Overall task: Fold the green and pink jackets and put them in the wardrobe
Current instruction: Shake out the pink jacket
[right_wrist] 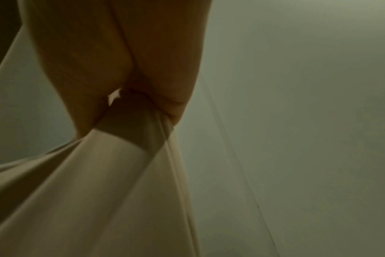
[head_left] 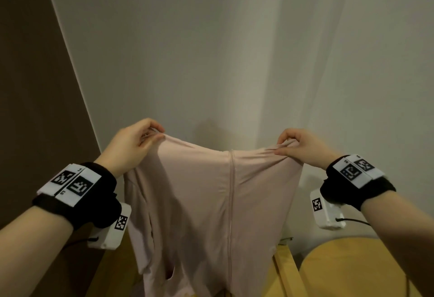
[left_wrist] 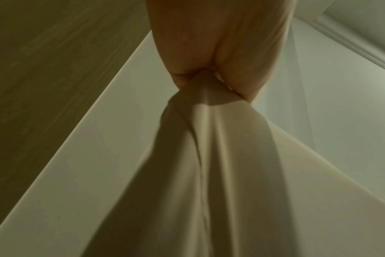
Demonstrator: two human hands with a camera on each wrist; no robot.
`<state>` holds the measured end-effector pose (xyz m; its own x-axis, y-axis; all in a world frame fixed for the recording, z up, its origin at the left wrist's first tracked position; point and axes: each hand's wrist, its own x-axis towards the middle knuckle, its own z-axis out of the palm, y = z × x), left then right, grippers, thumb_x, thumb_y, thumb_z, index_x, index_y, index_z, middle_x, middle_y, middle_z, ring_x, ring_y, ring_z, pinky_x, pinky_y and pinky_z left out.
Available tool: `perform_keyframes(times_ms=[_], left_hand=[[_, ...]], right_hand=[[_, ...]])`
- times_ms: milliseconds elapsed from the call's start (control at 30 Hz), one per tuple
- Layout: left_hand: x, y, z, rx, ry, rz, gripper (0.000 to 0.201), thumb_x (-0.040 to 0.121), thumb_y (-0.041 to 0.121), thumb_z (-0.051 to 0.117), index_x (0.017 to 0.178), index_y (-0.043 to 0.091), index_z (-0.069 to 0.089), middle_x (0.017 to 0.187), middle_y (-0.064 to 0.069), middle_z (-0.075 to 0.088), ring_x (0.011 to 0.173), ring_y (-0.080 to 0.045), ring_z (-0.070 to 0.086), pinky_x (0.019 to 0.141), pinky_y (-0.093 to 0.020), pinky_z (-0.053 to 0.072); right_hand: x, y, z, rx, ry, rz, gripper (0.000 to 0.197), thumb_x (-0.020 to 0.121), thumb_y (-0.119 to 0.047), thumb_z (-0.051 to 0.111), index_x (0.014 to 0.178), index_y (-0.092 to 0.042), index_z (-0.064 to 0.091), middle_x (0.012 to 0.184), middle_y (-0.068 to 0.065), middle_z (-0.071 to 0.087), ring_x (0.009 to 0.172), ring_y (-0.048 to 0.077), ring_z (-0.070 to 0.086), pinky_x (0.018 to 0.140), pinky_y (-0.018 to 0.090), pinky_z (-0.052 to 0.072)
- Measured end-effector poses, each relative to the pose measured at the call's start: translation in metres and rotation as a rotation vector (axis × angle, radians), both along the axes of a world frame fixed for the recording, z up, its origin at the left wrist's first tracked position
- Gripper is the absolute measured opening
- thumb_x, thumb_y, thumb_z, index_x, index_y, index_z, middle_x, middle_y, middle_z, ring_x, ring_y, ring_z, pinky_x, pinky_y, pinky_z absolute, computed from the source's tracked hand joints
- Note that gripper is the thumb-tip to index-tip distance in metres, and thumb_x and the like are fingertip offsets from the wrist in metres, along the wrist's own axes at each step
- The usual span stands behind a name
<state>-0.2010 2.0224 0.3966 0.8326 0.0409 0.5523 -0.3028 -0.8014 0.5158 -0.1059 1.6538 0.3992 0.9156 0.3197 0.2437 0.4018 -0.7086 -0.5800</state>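
The pink jacket point(head_left: 206, 202) hangs in the air in front of me, its zip seam running down the middle. My left hand point(head_left: 152, 134) pinches its top left corner and my right hand point(head_left: 285, 146) pinches its top right corner, so the upper edge sags between them. In the left wrist view the left hand point(left_wrist: 207, 81) grips bunched pink jacket cloth point(left_wrist: 209, 173). The right wrist view shows the right hand point(right_wrist: 138, 104) clamped on the same pink jacket point(right_wrist: 99, 191). The green jacket is not in view.
A pale wall point(head_left: 211, 50) stands straight ahead, with a brown panel point(head_left: 28, 85) at the left. Below the jacket lies a yellow surface point(head_left: 347, 268) with a wooden rail point(head_left: 284, 266) beside it.
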Motion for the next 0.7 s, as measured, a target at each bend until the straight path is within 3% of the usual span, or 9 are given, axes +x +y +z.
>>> perform_keyframes(times_ms=[67,133,200,267,333,433,500,600,700], left_hand=[[-0.004,-0.002,0.004,0.01,0.024,-0.005,0.009,0.085,0.023,0.066,0.088,0.026,0.059,0.079,0.011,0.063,0.08,-0.007,0.059,0.069,-0.002,0.038],[-0.006,-0.006,0.008,0.025,0.037,0.007,0.01,0.081,0.026,0.069,0.086,0.025,0.061,0.078,0.003,0.064,0.079,-0.011,0.059,0.07,-0.012,0.041],[-0.009,-0.011,0.013,0.045,0.047,0.03,0.011,0.079,0.03,0.071,0.083,0.023,0.063,0.076,-0.001,0.064,0.078,-0.016,0.06,0.068,-0.02,0.042],[-0.012,-0.014,0.017,0.075,0.063,0.058,0.018,0.076,0.034,0.073,0.083,0.019,0.066,0.076,-0.004,0.065,0.078,-0.019,0.059,0.068,-0.026,0.043],[-0.014,-0.015,0.021,0.1,0.088,0.095,0.027,0.071,0.037,0.077,0.083,0.016,0.067,0.077,-0.004,0.064,0.078,-0.018,0.057,0.067,-0.028,0.041],[-0.013,-0.016,0.023,0.126,0.084,0.154,0.027,0.072,0.035,0.077,0.08,0.012,0.067,0.075,-0.003,0.063,0.076,-0.016,0.055,0.067,-0.026,0.038],[-0.011,-0.015,0.022,0.109,0.047,0.184,0.022,0.076,0.031,0.075,0.078,0.01,0.066,0.071,-0.002,0.061,0.069,-0.015,0.052,0.06,-0.024,0.036],[-0.01,-0.011,0.019,0.088,-0.001,0.192,0.018,0.082,0.025,0.069,0.08,0.007,0.065,0.071,-0.005,0.062,0.071,-0.02,0.056,0.061,-0.027,0.04],[-0.009,-0.006,0.014,0.067,-0.031,0.192,0.014,0.091,0.018,0.058,0.092,0.005,0.062,0.087,-0.012,0.067,0.085,-0.029,0.061,0.072,-0.035,0.046]], right_hand=[[0.002,0.0,0.003,0.029,-0.112,-0.056,0.026,0.075,-0.019,0.075,0.067,-0.028,0.052,0.077,-0.001,0.057,0.079,0.015,0.051,0.06,0.02,0.034],[0.004,0.0,0.006,0.092,-0.209,-0.142,0.029,0.074,-0.023,0.075,0.065,-0.026,0.048,0.069,-0.003,0.053,0.071,0.016,0.05,0.055,0.015,0.033],[0.004,0.001,0.009,0.164,-0.263,-0.257,0.027,0.074,-0.033,0.074,0.069,-0.024,0.049,0.067,-0.006,0.055,0.067,0.012,0.05,0.059,0.022,0.037],[0.004,0.001,0.011,0.153,-0.281,-0.311,0.02,0.078,-0.041,0.068,0.079,-0.024,0.059,0.071,-0.002,0.061,0.072,0.016,0.055,0.068,0.031,0.041],[0.004,0.001,0.013,0.079,-0.296,-0.285,0.025,0.086,-0.041,0.06,0.085,-0.017,0.066,0.078,0.006,0.066,0.081,0.025,0.059,0.073,0.035,0.044],[0.001,0.002,0.012,0.126,-0.32,-0.194,0.027,0.091,-0.03,0.055,0.084,-0.007,0.066,0.077,0.017,0.065,0.08,0.033,0.058,0.066,0.032,0.037],[-0.001,0.003,0.009,0.16,-0.284,-0.141,0.023,0.092,-0.024,0.053,0.087,-0.004,0.065,0.081,0.023,0.064,0.081,0.035,0.057,0.063,0.031,0.031],[-0.006,0.004,0.003,0.236,-0.125,-0.054,0.019,0.093,-0.018,0.052,0.091,-0.004,0.063,0.084,0.021,0.062,0.078,0.025,0.055,0.069,0.029,0.037],[-0.013,0.007,-0.001,0.323,-0.029,0.039,0.007,0.091,-0.011,0.056,0.089,-0.009,0.063,0.077,0.002,0.061,0.068,-0.001,0.055,0.064,0.008,0.039]])
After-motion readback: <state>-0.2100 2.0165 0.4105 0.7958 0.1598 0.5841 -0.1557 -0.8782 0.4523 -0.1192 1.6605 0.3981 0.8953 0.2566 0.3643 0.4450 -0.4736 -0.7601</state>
